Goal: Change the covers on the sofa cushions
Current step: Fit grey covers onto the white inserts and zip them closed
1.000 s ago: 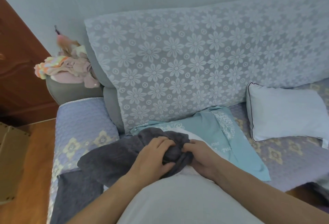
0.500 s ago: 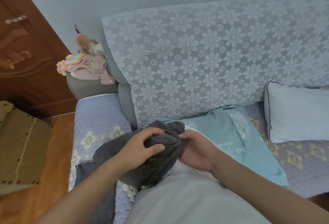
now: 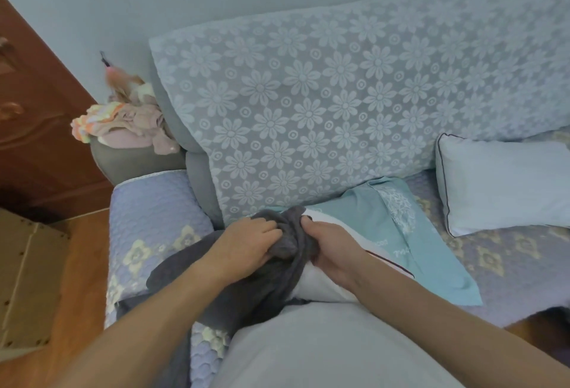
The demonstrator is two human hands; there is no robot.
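**Grey cover bunched over the end of a white cushion**

Nearest to the camera, the white cushion (image 3: 320,282) lies against the person's body, probably so that it does not slide while the cover is worked over it. Both hands meet at its far end. The left hand (image 3: 243,249) has its fingers curled tightly into a gathered fold of the dark grey cover (image 3: 246,298), and the right hand (image 3: 334,249) pinches the same bunched edge from the other side, with the fingers closed on the cloth. Holding the opening gathered like this seems a way to stretch it over the corner of the cushion. The grey cloth looks soft and thick, perhaps fleece, and its loose part hangs toward the left over the quilted lilac seat cover (image 3: 154,211).

Just behind the hands a flat teal cover (image 3: 425,252) with white print lies spread on the seat, thin and smooth. Farther right rests a plump pale pillow (image 3: 505,184) with dark piping. Behind all, the backrest wears a lace throw (image 3: 308,104) with a daisy pattern, and crumpled clothes (image 3: 129,125) sit on the armrest.
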